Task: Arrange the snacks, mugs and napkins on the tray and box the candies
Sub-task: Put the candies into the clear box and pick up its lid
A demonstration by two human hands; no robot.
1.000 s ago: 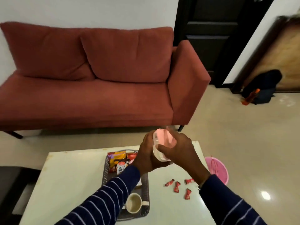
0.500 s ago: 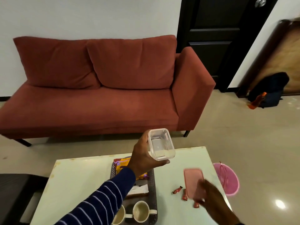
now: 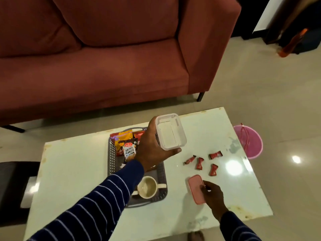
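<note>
Clear plastic catches the light where the left hand (image 3: 152,150) holds up an open box (image 3: 171,132), its fingers clamped round the box's side and bottom so it hangs tilted above the pale desk (image 3: 78,162), mouth toward the camera and nothing inside. Below it, at about eight o'clock from the box, a grey tray (image 3: 112,153) sits on the desk with snack packets (image 3: 126,143) piled at its far end, one reading "salted peanuts", and a cream mug (image 3: 147,187) at its near end; a second mug beside it is mostly hidden by the striped sleeve (image 3: 97,202). Four red-wrapped candies (image 3: 199,163) lie loose on the desk at roughly four o'clock from the box, near one another and well apart from the tray. Nearer still, at six o'clock from the candies, the right hand (image 3: 212,195) rests its fingers on a pink lid (image 3: 195,186) lying flat on the desk; whether it grips it I cannot tell. A red sofa (image 3: 104,58) stands beyond the desk at twelve o'clock, and a pink basket (image 3: 251,143) sits on the floor off the desk's right edge.
</note>
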